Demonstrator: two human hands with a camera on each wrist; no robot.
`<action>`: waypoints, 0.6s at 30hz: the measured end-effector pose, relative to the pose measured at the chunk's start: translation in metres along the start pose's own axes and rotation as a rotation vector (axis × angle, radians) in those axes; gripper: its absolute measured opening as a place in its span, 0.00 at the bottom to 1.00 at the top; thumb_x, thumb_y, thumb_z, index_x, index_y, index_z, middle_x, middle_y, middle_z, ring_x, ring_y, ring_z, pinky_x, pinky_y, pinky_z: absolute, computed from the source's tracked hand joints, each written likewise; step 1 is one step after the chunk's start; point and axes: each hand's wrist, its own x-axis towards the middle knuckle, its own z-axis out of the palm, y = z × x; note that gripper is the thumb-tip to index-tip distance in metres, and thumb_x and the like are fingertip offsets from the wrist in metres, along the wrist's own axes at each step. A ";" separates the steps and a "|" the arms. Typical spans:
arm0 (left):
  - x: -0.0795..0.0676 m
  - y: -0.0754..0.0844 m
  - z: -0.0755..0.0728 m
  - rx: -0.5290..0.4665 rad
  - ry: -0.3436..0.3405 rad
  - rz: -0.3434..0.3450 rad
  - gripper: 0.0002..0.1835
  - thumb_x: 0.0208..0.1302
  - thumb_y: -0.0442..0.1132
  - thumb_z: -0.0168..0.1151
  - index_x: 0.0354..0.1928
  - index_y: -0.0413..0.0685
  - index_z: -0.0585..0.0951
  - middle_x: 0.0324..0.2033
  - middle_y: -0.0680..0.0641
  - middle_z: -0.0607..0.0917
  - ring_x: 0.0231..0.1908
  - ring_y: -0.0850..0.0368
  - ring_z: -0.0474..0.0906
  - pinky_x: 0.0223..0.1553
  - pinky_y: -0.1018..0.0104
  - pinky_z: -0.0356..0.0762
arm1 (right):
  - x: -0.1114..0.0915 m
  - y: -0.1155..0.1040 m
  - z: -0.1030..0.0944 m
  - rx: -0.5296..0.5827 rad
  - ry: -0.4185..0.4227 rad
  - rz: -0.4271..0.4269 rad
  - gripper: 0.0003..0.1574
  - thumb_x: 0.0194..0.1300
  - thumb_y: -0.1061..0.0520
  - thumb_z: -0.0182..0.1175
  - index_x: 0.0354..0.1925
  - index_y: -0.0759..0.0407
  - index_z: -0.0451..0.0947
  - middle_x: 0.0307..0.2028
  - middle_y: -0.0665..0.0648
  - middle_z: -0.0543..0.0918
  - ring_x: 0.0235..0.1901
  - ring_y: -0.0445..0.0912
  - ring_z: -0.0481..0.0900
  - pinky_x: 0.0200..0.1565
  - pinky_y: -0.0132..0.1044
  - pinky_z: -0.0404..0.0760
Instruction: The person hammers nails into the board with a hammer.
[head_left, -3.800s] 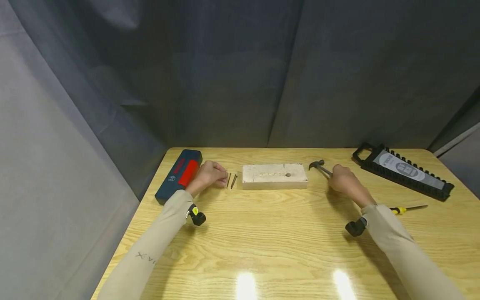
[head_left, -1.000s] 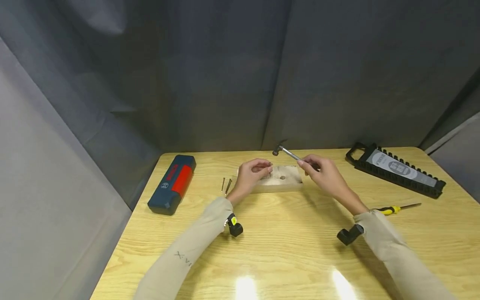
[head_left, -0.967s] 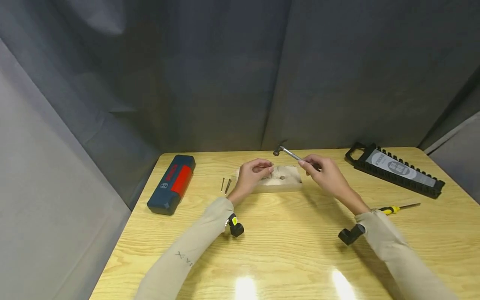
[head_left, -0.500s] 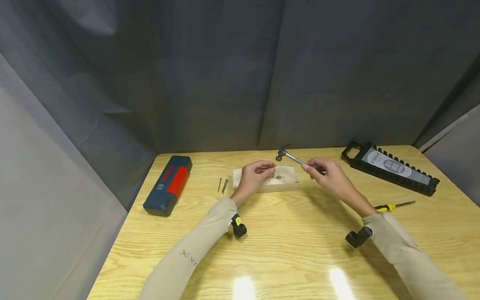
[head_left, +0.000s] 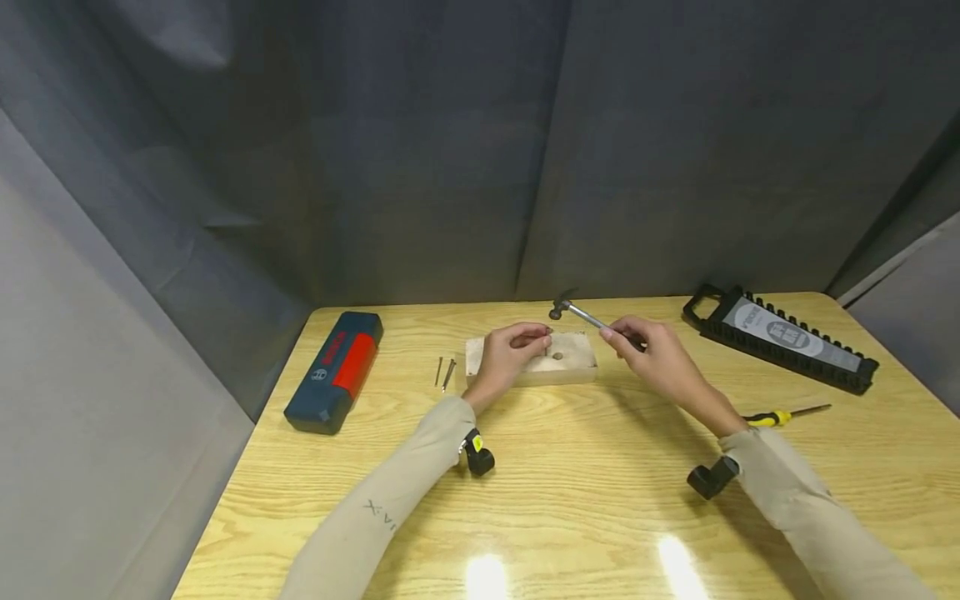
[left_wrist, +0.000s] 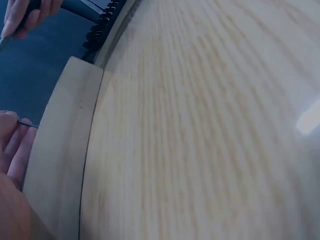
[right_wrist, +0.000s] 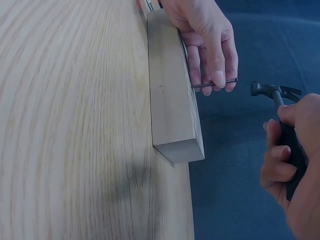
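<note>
We judge: lining up | left hand [head_left: 507,358] pinches nail [right_wrist: 231,81], tip likely on block [right_wrist: 172,85] | right hand [head_left: 660,355] grips hammer [head_left: 587,317] | next wants square tap

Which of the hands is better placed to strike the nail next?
Probably the right: the right hand grips the hammer, held just above the nail. The left hand is occupied, pinching that nail upright at the wooden block.
</note>
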 end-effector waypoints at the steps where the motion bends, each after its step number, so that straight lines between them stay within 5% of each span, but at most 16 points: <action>1: 0.001 -0.001 -0.001 -0.005 -0.001 -0.002 0.13 0.69 0.33 0.71 0.53 0.38 0.88 0.47 0.41 0.91 0.46 0.53 0.90 0.49 0.68 0.88 | 0.000 -0.001 0.000 0.001 -0.001 0.003 0.15 0.80 0.50 0.60 0.41 0.60 0.84 0.27 0.55 0.80 0.23 0.43 0.73 0.23 0.34 0.71; 7: 0.000 -0.003 -0.004 -0.013 0.004 -0.025 0.12 0.68 0.33 0.71 0.52 0.38 0.88 0.46 0.41 0.91 0.44 0.55 0.90 0.47 0.68 0.89 | 0.003 -0.007 0.002 -0.021 -0.035 -0.005 0.15 0.80 0.49 0.59 0.41 0.58 0.84 0.27 0.55 0.80 0.23 0.42 0.71 0.23 0.33 0.71; 14: -0.002 0.001 0.000 -0.020 -0.003 -0.012 0.13 0.69 0.33 0.70 0.54 0.37 0.87 0.49 0.40 0.91 0.46 0.51 0.90 0.49 0.68 0.88 | 0.004 -0.015 -0.001 0.029 0.121 -0.067 0.13 0.80 0.53 0.60 0.44 0.61 0.85 0.27 0.58 0.82 0.23 0.44 0.72 0.24 0.32 0.70; 18: -0.001 0.002 0.003 -0.003 0.013 -0.007 0.12 0.70 0.33 0.70 0.52 0.38 0.88 0.47 0.41 0.91 0.45 0.52 0.90 0.48 0.69 0.88 | 0.003 -0.014 0.000 -0.024 0.015 -0.032 0.14 0.80 0.51 0.60 0.42 0.60 0.84 0.26 0.54 0.80 0.22 0.41 0.71 0.23 0.32 0.70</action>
